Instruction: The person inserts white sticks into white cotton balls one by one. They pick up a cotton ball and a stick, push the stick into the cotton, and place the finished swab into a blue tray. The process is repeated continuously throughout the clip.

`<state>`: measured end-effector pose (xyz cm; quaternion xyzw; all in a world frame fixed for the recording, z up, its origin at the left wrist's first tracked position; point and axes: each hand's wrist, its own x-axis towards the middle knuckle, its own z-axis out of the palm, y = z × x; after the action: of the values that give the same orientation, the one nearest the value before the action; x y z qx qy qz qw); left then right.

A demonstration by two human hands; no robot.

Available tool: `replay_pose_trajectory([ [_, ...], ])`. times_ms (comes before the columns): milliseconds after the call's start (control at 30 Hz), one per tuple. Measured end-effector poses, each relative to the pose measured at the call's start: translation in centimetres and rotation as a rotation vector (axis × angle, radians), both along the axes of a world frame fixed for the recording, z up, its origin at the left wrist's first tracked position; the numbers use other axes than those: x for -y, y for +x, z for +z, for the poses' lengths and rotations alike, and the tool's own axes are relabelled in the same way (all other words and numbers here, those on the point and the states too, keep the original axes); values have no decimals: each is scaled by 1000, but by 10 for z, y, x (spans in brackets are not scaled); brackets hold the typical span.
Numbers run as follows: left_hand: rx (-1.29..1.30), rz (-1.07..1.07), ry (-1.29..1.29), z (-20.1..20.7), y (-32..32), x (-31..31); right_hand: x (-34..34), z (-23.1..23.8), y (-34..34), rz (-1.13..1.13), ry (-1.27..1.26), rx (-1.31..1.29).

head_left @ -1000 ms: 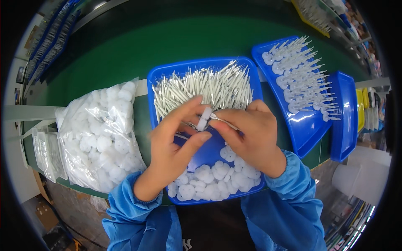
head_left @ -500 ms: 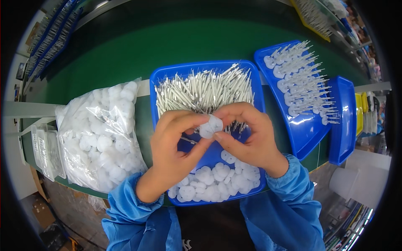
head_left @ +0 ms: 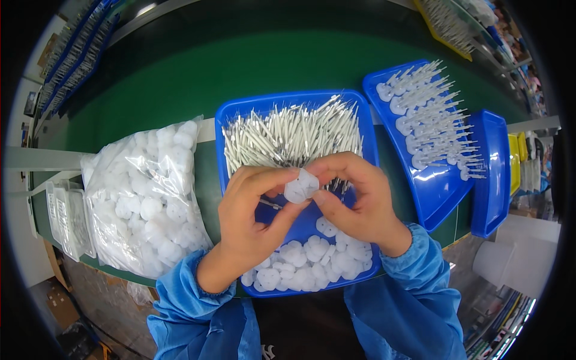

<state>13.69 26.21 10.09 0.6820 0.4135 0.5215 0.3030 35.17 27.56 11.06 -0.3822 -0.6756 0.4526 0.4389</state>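
Between the fingertips of both hands is a translucent white plastic disc (head_left: pixel 301 186), held above the middle of a blue tray (head_left: pixel 369 144). My left hand (head_left: pixel 255 201) pinches its left side with thumb and forefinger. Its right edge is gripped the same way by my right hand (head_left: pixel 355 195). In the far half of the tray lies a dense heap of thin white rods (head_left: pixel 300 132) with metal-looking ends. Loose white discs (head_left: pixel 312 264) fill the near end, below my wrists. Whether a rod sits behind the held disc is hidden by my fingers.
To the left rests a clear plastic bag (head_left: pixel 144 198) full of white discs, with clear plastic boxes (head_left: pixel 67 219) beside it. On the right, a tilted blue tray (head_left: pixel 441 207) carries rows of discs with rods attached. Another blue tray (head_left: pixel 495 174) adjoins it. The table (head_left: pixel 198 66) is green.
Both hands have shifted very slightly toward me, and the disc between them has turned a little. My grip stays on it; the trays and bag look nearly the same.
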Motion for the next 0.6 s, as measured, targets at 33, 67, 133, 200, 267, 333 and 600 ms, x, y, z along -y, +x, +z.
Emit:
replay_pose_trajectory([
  [33,4,-5,-11,1,0,0,0,0,0,-4,-36,-38],
  [67,11,-19,-21,1,-1,0,1,1,0,-7,-73,-76],
  [133,24,-45,-43,1,-2,-1,0,1,2,7,-125,-120],
  [200,-16,-51,-6,3,-2,-3,-2,-1,4,42,-156,-135],
  [267,-54,-65,8,3,-4,-2,-3,2,3,55,-223,-156],
  [333,-92,-90,2,3,-6,-1,-2,2,3,54,-215,-154],
  [600,43,-18,-100,2,-11,1,13,20,22,-61,-22,221],
])
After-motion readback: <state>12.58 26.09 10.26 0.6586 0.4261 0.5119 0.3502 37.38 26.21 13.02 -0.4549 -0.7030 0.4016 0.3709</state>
